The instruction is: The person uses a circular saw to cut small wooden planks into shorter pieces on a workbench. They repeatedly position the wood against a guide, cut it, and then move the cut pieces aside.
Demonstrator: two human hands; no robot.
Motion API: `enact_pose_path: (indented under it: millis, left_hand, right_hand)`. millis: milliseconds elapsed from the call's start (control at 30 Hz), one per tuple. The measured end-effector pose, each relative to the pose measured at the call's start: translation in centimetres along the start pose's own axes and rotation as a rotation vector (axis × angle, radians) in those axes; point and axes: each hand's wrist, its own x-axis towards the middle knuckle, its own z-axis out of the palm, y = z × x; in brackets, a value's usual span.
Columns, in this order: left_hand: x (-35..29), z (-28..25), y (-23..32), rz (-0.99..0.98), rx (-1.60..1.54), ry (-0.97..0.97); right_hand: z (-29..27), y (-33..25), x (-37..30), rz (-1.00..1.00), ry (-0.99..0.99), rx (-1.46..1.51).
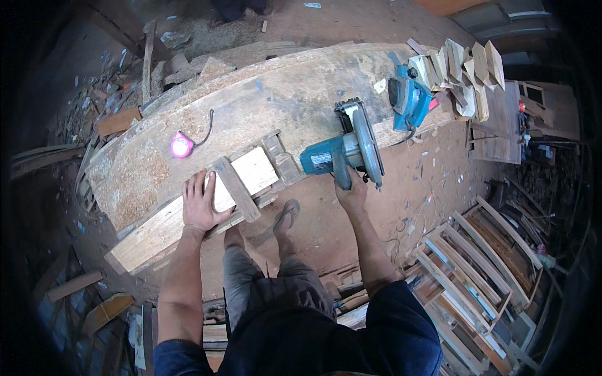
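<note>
My right hand is wrapped round the rear handle of a teal circular saw, whose round grey guard faces right. The saw is at the bench's near edge, right of a wooden cutting jig. My left hand lies with fingers stretched on a pale wooden board, just left of the jig's crosspiece. The board runs under that crosspiece, and its right end shows bright between the jig's two bars. Whether the saw's blade touches any wood is hidden.
Sawdust lies on the long wooden workbench. On it are a pink tape measure with a black strap, a teal electric planer and a pile of cut wood blocks. Wooden frames lean at the lower right; scraps litter the dirt floor.
</note>
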Motion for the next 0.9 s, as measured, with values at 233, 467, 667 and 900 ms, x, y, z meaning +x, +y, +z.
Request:
enact_pose_path:
  millis: [233, 467, 667, 900]
  left_hand:
    - [-0.2, 0.2, -0.1, 0.000, -0.011, -0.012]
    - [0.1, 0.6, -0.1, 0.003, 0.017, 0.023]
    - [0.2, 0.6, -0.1, 0.006, 0.046, 0.003]
    - [-0.2, 1.5, -0.2, -0.001, 0.076, 0.023]
  right_hand:
    - [0.1, 2.3, 4.7, -0.245, 0.035, -0.129]
    - [-3.8, -1.4, 13.7, -0.309, -0.097, -0.125]
    - [-11.0, 9.1, 16.9, -0.101, 0.418, -0.497]
    - [-11.4, 21.1, 23.0, 0.381, 0.236, -0.052]
